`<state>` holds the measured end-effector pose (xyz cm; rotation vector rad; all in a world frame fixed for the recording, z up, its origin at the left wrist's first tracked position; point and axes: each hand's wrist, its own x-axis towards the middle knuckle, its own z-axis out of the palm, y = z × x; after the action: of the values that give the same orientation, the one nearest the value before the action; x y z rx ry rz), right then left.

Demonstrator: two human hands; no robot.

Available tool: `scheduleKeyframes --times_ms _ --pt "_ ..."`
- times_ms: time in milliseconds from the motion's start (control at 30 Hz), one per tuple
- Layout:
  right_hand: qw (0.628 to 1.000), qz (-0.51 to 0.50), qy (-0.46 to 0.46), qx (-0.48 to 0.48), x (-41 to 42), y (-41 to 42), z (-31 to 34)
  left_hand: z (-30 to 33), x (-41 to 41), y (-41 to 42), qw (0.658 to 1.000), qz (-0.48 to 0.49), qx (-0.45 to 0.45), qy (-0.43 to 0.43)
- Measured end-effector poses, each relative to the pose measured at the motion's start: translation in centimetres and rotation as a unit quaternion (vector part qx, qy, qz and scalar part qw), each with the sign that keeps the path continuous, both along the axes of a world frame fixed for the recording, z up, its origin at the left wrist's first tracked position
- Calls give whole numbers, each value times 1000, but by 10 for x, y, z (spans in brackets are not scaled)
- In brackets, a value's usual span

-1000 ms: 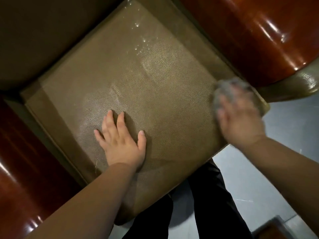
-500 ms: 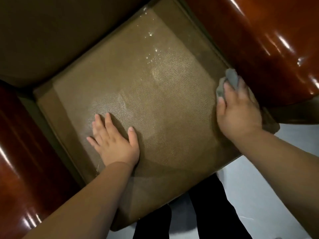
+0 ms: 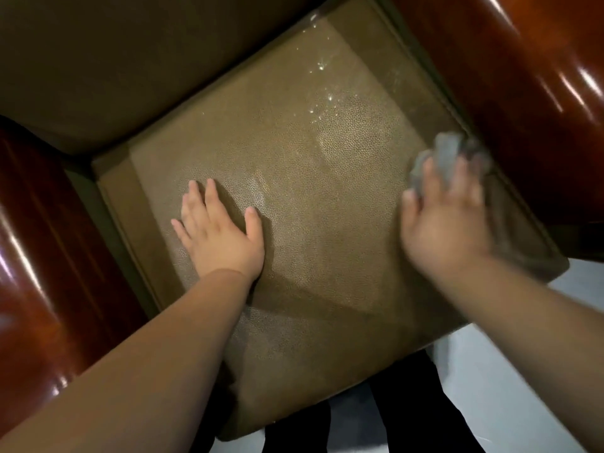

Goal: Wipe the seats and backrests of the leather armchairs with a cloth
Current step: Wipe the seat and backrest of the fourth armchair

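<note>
Nearest, at 6 o'clock: dark trouser legs [image 3: 408, 407] on pale grey floor [image 3: 510, 371], hard against the front edge of the olive-brown pebbled leather seat cushion [image 3: 327, 223].

Toward 8 o'clock: left hand [image 3: 219, 230] laid flat on the cushion, fingers [image 3: 209, 197] straight and slightly spread, thumb out, holding nothing; apparently a brace bearing body weight.

Toward 3 o'clock: right hand [image 3: 447, 220], motion-blurred, pressing a crumpled grey cloth [image 3: 441, 158] onto the cushion's right margin, just beside the glossy red-brown wooden armrest [image 3: 510, 103]. Fingers look extended over the cloth; blur prevents telling whether curled round it or merely flat on it. Cloth bunched ahead of the fingertips, only partly under the palm.

Beyond, near 1 o'clock: scattered glinting droplets [image 3: 322, 67] on the leather, apparently unwiped. Farthest, at 11 o'clock: olive leather backrest [image 3: 130, 60], dull, probably untreated.

Risks, as judged:
- Knuckles striking the armrest, given fast strokes so close to it.
- Cloth slipping free or wadding into the seam beside the armrest, given the loose bunching.
- Bracing palm sliding on damp leather, tipping the weight forward.
- Patch beneath the left hand, and the droplets, left unwiped.
</note>
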<state>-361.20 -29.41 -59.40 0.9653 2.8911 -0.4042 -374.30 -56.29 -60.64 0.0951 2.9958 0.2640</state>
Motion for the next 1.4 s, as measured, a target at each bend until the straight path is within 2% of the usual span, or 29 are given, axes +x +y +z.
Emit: scheduleKeyframes --times_ms 67,133,200,233,300,367,400,433,467,500,533,567,600,633,667,700,767,833,867,933,1000,1033,1067,1100,1167,1233,1267,1333,1400 --pt "982 188 31 -11 4 -51 1 -3 3 1 1000 1 -9 7" --pt "915 398 30 -60 10 -77 3 -2 2 0 1000 -7 -17 2" --pt "859 507 25 -64 -1 -55 3 -1 0 -3 1000 -15 -18 -10" --pt "854 518 24 -42 -8 -36 -2 -2 0 -4 1000 -16 -17 -15" --pt "916 399 32 -16 -24 5 -11 -2 0 -4 1000 -15 -16 -15" --pt "991 132 20 -16 -37 33 -9 -2 1 -3 1000 -12 -15 -10" --pt "999 12 7 -32 -42 30 -5 -1 1 -2 1000 -13 -19 -12" --pt "999 -29 -5 -32 -45 16 -2 1 1 -1 999 -14 -25 -18" --pt "1000 9 -12 -26 -45 -4 0 3 0 0 999 -14 -28 -24" --pt "991 128 -5 -33 -40 -25 3 6 -4 2 999 -9 -24 -28" --pt "951 305 8 -46 -34 -41 3 10 -11 5 1000 1 -10 -24" --pt "884 464 10 -57 -30 -47 5 14 -21 9 1000 13 8 -13" --pt "827 558 8 -62 -34 -40 5 16 -32 15 999 21 26 -2" --pt "807 589 3 -46 -43 -23 2 16 -44 24 999 26 43 4" --pt "828 560 11 -19 -53 -5 -7 15 -54 33 998 29 54 5" --pt "878 477 18 -4 -64 12 -13 13 -61 42 998 34 53 4" --pt "977 210 34 -7 -85 39 -18 1 -64 53 999 39 18 10" --pt "999 -10 36 -38 -102 34 -17 -10 -60 57 999 40 -5 27" --pt "999 -29 28 -28 -107 20 -17 -13 -58 57 999 40 -6 36" --pt "993 112 20 -17 -105 -17 -15 -14 -58 54 999 36 -4 40" --pt "932 359 15 -57 -100 -36 -7 -14 -60 53 999 28 -8 33" --pt "893 445 9 -65 -102 -28 -6 -14 -60 52 999 23 -10 31" --pt "879 475 13 -51 -109 -9 -9 -14 -60 52 999 20 -12 30" --pt "898 437 14 -42 -118 13 -12 -14 -59 53 999 20 -12 32" --pt "980 196 18 -44 -137 56 -14 -16 -58 54 999 26 -9 42" --pt "998 6 4 -63 -157 57 -8 -19 -58 56 998 33 -11 46" --pt "999 12 -8 -52 -164 38 -7 -19 -58 56 998 32 -13 44" --pt "982 183 -5 -40 -165 -14 -9 -18 -59 56 999 29 -10 37" --pt "910 410 11 -63 -156 -50 -8 -17 -59 54 999 26 -4 39"
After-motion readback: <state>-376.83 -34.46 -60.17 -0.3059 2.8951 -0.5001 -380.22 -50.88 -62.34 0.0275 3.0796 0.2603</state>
